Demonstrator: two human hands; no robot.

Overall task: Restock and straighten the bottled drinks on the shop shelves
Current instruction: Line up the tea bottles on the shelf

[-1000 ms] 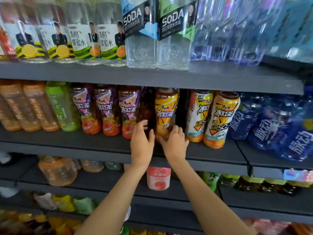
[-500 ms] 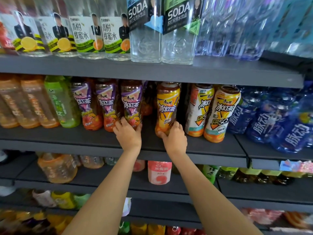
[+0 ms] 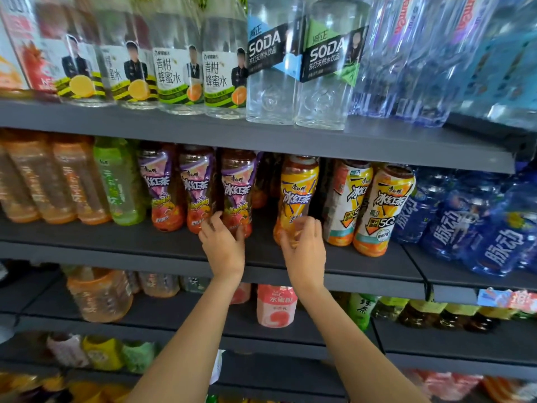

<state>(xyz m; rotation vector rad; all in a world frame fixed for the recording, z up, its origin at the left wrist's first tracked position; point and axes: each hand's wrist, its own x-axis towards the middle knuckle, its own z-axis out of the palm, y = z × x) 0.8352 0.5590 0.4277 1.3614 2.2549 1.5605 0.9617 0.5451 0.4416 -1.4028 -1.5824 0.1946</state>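
Bottled drinks fill a run of dark grey shop shelves, seen from above the person's two bare forearms. On the middle shelf (image 3: 116, 237), from the left, stand pale orange bottles, a green tea bottle (image 3: 119, 181), then three purple-labelled iced tea bottles side by side. The left hand (image 3: 223, 245) holds the base of the third purple bottle (image 3: 236, 193), fingers (image 3: 216, 221) curled round its lower part. A dark gap lies between that bottle and the next. The right hand (image 3: 305, 247) grips the bottom of a yellow-labelled iced tea bottle (image 3: 297, 196), fingers and thumb wrapped round it; the bottle seems to lean slightly. Just beside it on the right stand two white-and-orange iced tea bottles (image 3: 377, 210), then blue drink bottles (image 3: 470, 225).

The step appears to be closing the gap and squaring the row. To do it well, slide each bottle along the shelf from its base, keeping it upright, bring it level with its neighbours at the front edge, and turn the label forward. Pushing high up could topple the neighbours.
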